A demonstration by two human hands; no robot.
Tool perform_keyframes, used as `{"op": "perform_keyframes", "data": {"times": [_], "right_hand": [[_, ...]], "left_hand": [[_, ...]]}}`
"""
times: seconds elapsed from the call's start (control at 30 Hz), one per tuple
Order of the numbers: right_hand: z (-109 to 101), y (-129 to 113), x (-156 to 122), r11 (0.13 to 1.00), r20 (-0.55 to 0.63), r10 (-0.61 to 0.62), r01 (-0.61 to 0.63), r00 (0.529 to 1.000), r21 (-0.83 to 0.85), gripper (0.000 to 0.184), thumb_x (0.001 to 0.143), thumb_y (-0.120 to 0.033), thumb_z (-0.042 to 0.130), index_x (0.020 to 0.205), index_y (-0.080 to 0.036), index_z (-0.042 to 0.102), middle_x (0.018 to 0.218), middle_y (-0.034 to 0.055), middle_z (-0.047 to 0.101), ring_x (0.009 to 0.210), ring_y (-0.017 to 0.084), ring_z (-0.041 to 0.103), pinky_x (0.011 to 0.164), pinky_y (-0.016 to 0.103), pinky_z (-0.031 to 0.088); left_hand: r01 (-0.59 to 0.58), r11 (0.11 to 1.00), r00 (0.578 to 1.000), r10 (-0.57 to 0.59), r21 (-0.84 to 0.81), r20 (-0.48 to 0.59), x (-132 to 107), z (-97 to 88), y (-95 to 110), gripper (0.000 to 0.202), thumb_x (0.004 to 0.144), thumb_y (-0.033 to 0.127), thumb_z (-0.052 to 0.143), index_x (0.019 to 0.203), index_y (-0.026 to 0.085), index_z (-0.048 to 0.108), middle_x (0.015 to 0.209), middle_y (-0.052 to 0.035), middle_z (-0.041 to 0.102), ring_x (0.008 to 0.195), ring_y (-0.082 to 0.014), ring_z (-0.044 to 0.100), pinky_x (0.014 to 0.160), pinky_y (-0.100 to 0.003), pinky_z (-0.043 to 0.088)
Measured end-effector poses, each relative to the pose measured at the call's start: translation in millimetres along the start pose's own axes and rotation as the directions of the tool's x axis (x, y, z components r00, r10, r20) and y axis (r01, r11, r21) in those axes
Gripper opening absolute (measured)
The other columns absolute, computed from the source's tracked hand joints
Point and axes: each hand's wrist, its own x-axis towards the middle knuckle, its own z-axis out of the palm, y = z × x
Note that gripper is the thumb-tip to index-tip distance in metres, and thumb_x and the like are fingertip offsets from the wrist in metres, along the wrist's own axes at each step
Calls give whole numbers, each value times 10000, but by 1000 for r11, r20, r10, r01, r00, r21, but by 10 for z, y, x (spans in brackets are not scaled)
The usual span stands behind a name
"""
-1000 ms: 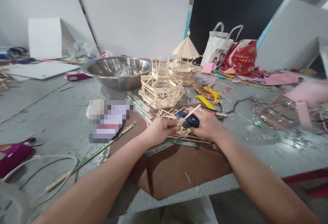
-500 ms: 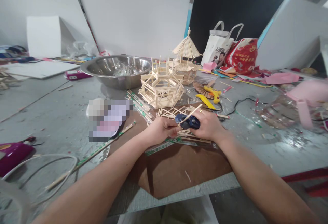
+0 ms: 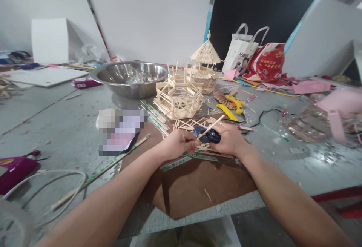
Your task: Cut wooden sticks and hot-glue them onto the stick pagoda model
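Note:
Between the thumb and fingers of my left hand (image 3: 178,144) is one end of a thin pale wooden stick (image 3: 212,125), which slants up to the right. My right hand (image 3: 231,138) is closed around a dark blue hand tool (image 3: 215,136); its exact kind is hard to make out. The stick crosses in front of the tool, close to its head. Under both hands lie loose wooden sticks (image 3: 195,125) and a green-and-white chopstick wrapper (image 3: 181,162) on a brown sheet (image 3: 195,190). Just behind stands an open many-sided stick framework (image 3: 178,98).
A roofed stick pavilion (image 3: 206,52) and a steel basin (image 3: 124,90) stand farther back. To the right are a yellow glue gun (image 3: 238,105) with a black cord and a clear jug (image 3: 305,124) with pink parts. Wrapped chopsticks (image 3: 132,147) and a blurred-out phone (image 3: 124,130) lie left.
Both hands keep their hold and place. The stick's free end has shifted very slightly to the right.

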Motion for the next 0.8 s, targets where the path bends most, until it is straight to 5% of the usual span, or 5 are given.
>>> {"op": "perform_keyframes", "data": {"times": [0.4,0.57,0.8], "right_hand": [[-12,27,-6,999,-7,-34,34,999,11,252,605,-307,524,821,-179,555,814,60,608,733,195,548,634,271,404],[-40,9,-14,995,19,-25,23,1000,95,258,594,-284,532,824,-172,562,782,49,594,712,174,543,614,251,397],[-78,-16,-30,988,1,-64,64,998,144,238,595,-296,541,797,-173,567,738,42,591,669,158,532,592,240,382]], "left_hand": [[76,982,993,-59,-172,105,-6,-28,-2,299,715,379,491,582,117,545,534,12,550,508,-70,480,510,-175,367],[228,856,945,-80,-464,316,-18,-72,-17,263,709,371,518,681,112,561,525,7,571,487,-86,534,535,-213,421],[252,783,925,-23,-568,379,-30,-79,-45,224,728,326,520,731,109,576,491,7,584,464,-89,551,525,-206,406]]}}
